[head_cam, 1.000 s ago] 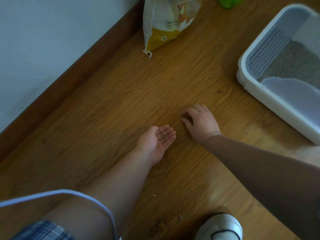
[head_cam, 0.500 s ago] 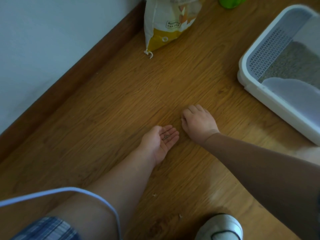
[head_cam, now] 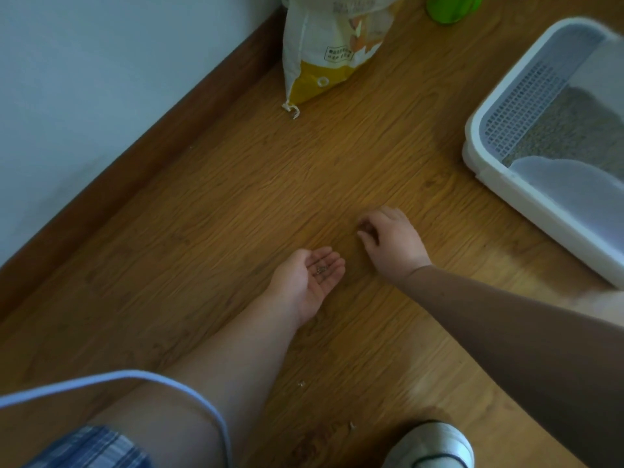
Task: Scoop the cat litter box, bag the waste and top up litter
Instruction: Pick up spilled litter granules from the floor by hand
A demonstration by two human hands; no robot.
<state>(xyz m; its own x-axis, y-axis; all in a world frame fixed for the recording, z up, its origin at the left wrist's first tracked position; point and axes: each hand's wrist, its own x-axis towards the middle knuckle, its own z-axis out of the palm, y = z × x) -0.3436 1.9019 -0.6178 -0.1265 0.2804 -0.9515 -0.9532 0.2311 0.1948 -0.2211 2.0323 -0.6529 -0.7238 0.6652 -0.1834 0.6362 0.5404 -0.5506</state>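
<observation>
My left hand lies palm up on the wooden floor, cupped, with a few grey litter grains in the palm. Just to its right my right hand rests knuckles up, fingertips curled down on the floor; whether it pinches a grain is hidden. The white litter box with a perforated grey inner rim sits at the right, with grey litter inside. A white and yellow litter bag stands at the top by the wall.
A green object sits at the top edge. Stray grains lie on the floor near my knee. A white shoe is at the bottom. A brown skirting board and pale wall run along the left.
My right hand has shifted slightly to the right and away, its fingers curling down onto the floor. The left hand stays cupped with the grains.
</observation>
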